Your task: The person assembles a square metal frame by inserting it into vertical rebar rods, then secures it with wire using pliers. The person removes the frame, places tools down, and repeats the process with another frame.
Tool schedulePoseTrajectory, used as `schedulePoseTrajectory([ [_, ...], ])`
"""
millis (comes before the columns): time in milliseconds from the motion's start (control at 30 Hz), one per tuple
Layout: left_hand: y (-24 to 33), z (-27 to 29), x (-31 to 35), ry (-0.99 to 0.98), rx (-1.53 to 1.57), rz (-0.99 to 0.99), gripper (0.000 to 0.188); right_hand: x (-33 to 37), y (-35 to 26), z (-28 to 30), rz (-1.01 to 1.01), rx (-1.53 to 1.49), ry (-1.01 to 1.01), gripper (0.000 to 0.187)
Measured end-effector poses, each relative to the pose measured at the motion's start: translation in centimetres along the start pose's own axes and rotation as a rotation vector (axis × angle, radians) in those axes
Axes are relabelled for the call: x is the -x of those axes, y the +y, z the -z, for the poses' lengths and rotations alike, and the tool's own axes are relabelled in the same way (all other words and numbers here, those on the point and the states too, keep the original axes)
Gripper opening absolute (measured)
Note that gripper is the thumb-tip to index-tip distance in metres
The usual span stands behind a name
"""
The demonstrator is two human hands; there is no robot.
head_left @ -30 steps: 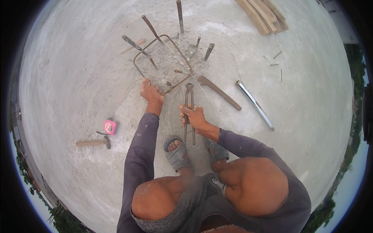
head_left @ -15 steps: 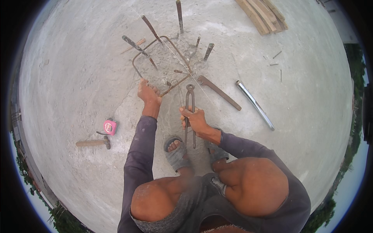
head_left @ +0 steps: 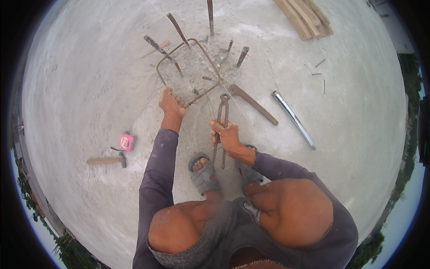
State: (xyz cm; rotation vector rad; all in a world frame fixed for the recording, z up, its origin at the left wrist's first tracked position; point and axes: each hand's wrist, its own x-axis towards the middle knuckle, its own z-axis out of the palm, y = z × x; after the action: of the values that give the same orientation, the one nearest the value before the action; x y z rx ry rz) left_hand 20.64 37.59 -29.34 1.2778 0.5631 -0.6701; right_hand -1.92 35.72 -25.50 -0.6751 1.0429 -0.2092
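My left hand (head_left: 171,104) is closed around the near end of a bent steel rebar stirrup (head_left: 204,94). The rusty stirrup slants away from me and loops around some of the upright rebar stubs (head_left: 178,28). In my right hand (head_left: 227,136) are long-handled pincers (head_left: 225,99), gripped around the handles with the jaws pointing away from me. A thin wire (head_left: 210,105) curves between the pincers and the stirrup; whether my fingers hold it too, I cannot tell. The pincer jaws stand apart from the stirrup.
A rusty flat bar tool with a hooked head (head_left: 255,106) and a shiny metal pipe (head_left: 294,120) lie right. A pink tape measure (head_left: 126,142) and hammer (head_left: 105,160) lie left. Wooden planks (head_left: 299,19) are at the far right. A taut white string (head_left: 201,54) crosses the stirrup.
Both hands keep their grips. The pincers have shifted slightly up and right in view; the rebar stubs and stirrup appear slightly shifted as well.
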Motion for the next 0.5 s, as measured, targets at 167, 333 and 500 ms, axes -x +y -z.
schedulePoseTrajectory([
  [167, 0.9, 0.3, 0.0, -0.040, -0.030, 0.004, 0.027, 1.1, -0.2, 2.1, -0.059, -0.003, 0.040, 0.027],
  [333, 0.3, -0.3, 0.6, -0.009, 0.020, 0.004, 0.026, -0.9, -1.7, 2.8, 0.038, -0.037, 0.078, 0.024],
  [500, -0.1, -0.5, 0.4, -0.014, 0.032, 0.040, 0.025, -2.1, -1.7, 1.7, 0.146, -0.141, 0.146, 0.026],
])
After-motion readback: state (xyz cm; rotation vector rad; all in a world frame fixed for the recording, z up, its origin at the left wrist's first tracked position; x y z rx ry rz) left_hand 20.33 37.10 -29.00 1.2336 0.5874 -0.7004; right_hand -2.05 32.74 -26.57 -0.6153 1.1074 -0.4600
